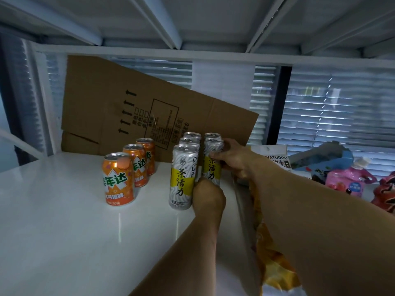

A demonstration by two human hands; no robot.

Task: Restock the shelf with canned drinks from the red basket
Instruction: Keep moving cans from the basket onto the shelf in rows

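On the white shelf (64, 210) stand three orange cans (118, 178) in a row and several tall silver-and-yellow cans in two rows. My right hand (233, 159) grips the front can of the right row (212, 163) near its top. My left hand (208, 195) is curled against the lower part of that same can, beside the front can of the left row (183, 178). The red basket is not in view.
A flattened cardboard box (128, 103) leans against the back of the shelf. Snack bags (271, 157) and pink packets (346, 182) lie to the right past a divider. An orange-yellow bag (275, 268) sits under my right forearm. The upper shelf's underside hangs close overhead.
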